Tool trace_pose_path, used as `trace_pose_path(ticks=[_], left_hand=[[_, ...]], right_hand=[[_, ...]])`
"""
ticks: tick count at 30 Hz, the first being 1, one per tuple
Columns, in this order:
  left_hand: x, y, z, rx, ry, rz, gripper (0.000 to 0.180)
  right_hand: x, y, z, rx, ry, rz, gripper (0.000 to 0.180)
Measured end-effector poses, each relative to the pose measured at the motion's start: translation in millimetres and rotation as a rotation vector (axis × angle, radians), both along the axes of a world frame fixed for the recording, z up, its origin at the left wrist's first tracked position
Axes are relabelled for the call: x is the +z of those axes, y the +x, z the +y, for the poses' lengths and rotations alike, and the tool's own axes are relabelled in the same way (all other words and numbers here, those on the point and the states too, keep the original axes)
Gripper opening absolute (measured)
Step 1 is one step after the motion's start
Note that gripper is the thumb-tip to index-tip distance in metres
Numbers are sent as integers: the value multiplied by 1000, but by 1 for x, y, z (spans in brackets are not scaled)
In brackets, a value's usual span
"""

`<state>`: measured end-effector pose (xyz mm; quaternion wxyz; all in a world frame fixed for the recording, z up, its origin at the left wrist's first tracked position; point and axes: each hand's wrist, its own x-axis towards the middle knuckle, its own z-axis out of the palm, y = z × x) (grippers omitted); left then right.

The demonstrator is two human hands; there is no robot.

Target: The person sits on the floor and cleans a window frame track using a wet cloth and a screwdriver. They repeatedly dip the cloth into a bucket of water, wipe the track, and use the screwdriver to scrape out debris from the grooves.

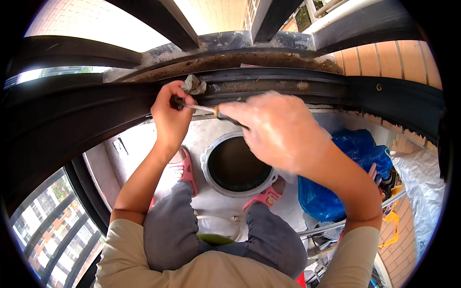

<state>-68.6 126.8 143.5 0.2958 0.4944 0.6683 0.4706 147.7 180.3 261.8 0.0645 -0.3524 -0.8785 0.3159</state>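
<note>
My right hand (283,129) is wrapped around a screwdriver (223,114) with a black and yellow handle. It is a little smeared by motion. The metal shaft points left into the fingers of my left hand (174,113). These fingers are closed on a crumpled grey rag (194,85), which sticks out beside the fingertips. A dark lump (177,102) shows between the fingers at the shaft's tip; I cannot tell what it is. Both hands are at the dark window track (269,87), which has dirt in its grooves.
A pale bucket (207,175) of murky water stands between my feet, which wear pink sandals (181,169). Dark railing bars (163,24) rise beyond the track. To the right lie a blue plastic bag (319,199), a silvery sheet (422,192) and an orange-yellow plastic item (392,228).
</note>
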Motion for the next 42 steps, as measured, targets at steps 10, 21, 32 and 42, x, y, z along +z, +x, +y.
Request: trace_pose_path(ticks=[10, 21, 32, 42], left_hand=[[28, 5, -65, -390, -142, -77, 28], [-107, 68, -143, -905, -215, 54, 36], [-145, 86, -141, -800, -671, 181, 30], [-132, 62, -143, -731, -986, 110, 36]], right_hand=[[37, 71, -105, -570, -246, 6, 42], [70, 141, -322, -1157, -250, -294, 44], [-44, 173, -557, -1704, -528, -427, 32], [-271, 140, -592, -1783, -764, -568, 28]])
